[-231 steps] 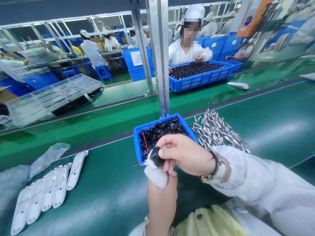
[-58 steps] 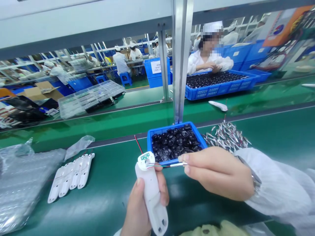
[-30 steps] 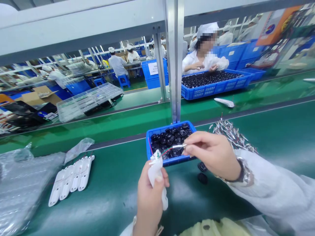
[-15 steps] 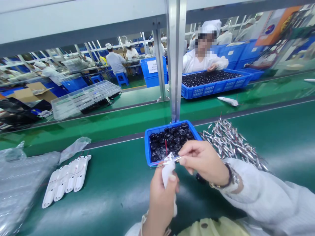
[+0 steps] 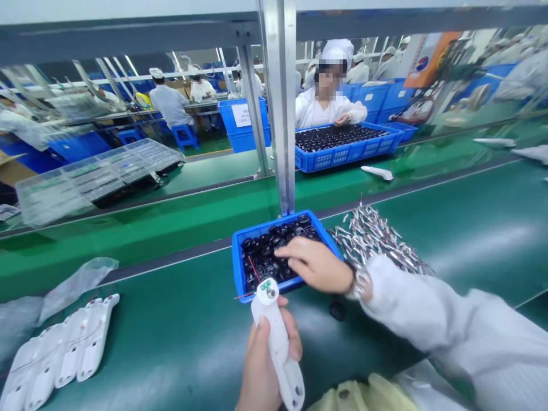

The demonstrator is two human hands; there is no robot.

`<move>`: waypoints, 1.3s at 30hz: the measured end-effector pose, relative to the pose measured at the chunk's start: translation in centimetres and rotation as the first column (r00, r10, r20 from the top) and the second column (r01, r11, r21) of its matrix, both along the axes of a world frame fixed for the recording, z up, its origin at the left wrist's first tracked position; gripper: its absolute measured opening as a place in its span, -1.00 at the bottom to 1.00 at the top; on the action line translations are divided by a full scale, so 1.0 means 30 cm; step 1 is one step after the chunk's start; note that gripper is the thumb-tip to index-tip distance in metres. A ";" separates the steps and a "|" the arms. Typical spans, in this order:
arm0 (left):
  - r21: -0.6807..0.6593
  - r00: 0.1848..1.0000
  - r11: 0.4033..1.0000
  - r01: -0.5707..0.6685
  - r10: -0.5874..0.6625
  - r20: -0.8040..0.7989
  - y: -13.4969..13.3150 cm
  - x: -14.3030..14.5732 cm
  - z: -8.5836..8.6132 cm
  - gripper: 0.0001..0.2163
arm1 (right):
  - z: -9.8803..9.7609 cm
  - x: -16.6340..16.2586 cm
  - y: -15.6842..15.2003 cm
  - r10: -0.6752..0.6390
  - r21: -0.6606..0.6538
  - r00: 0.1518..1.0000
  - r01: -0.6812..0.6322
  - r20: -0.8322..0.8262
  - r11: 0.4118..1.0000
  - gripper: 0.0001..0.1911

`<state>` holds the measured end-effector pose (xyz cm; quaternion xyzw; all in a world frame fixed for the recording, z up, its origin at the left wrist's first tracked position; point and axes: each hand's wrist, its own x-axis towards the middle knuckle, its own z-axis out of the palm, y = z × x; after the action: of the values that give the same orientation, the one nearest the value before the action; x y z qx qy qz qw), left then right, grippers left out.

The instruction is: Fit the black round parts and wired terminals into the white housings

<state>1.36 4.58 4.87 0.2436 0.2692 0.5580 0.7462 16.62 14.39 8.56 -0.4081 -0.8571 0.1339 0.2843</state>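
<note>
My left hand [image 5: 263, 365] is wrapped around a white plastic handle-shaped housing [image 5: 277, 342], held upright. A small green circuit board and red wires show at its round top end. My right hand [image 5: 314, 264] reaches into a small blue bin [image 5: 240, 267] filled with several round black parts [image 5: 274, 251]. Its fingers are spread low over the parts, and I cannot see anything held in them. One loose black part [image 5: 338, 310] lies on the green belt below my right wrist.
A pile of silver cylindrical pieces [image 5: 377, 240] lies right of the bin. Several white housings [image 5: 64, 348] and clear plastic bags [image 5: 72, 282] sit at the left. A metal post [image 5: 280, 108] rises behind the bin. A person in white works at a large blue crate [image 5: 346, 145] across the belt.
My right hand let go of the wire end at the housing's top and moved forward into the blue bin. My left hand lowered the housing and turned it upright.
</note>
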 end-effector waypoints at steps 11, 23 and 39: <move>-0.016 1.000 1.000 0.000 0.000 -0.008 0.041 -0.029 -0.021 -0.76 | -0.057 -0.030 0.376 -0.021 -0.001 0.698 0.031 0.716 1.000 -0.69; 0.020 0.998 1.000 -0.011 0.010 0.064 0.025 -0.048 0.008 -0.73 | 0.106 -0.006 0.187 0.068 -0.326 0.988 -0.020 0.135 0.945 -0.70; 0.056 0.997 0.998 0.035 -0.039 0.069 -0.044 -0.016 0.050 -0.73 | 0.202 0.007 -0.118 -0.021 -0.632 0.826 -0.413 -0.563 0.655 -0.66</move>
<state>0.89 3.25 6.36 0.2494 0.2228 0.5594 0.7584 16.82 10.86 14.61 -0.3347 -0.6593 0.6019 0.3019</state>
